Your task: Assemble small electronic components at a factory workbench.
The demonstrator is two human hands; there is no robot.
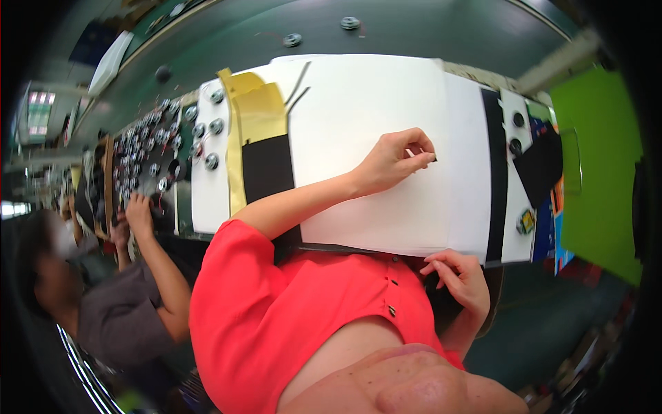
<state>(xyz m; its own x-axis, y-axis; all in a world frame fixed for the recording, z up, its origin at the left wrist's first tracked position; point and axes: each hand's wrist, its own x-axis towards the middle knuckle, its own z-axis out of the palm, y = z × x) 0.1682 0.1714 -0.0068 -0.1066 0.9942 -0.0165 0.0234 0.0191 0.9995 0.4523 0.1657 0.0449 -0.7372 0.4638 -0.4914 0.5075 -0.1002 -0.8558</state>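
My left hand (387, 162) is above the large white sheet (365, 103). Its thumb and fingertips pinch a small black piece (434, 160), too small to make out in detail. Near the front edge of the sheet, my right hand (463, 277) has its fingers loosely bent and apart, holding nothing I can see. A black strip (494, 172) runs along the sheet's right side. To the left lie a black sheet (267, 165) and yellow paper (258, 107). Two thin dark strips (298, 90) rest at the sheet's upper left.
Small round speaker-like parts (212, 161) stand on a white board at left, with many more in a tray (110, 172). A co-worker's hand (140, 215) is at that tray. On the right are a black flap (541, 169), a yellow roundish part (526, 221) and a green panel (596, 165).
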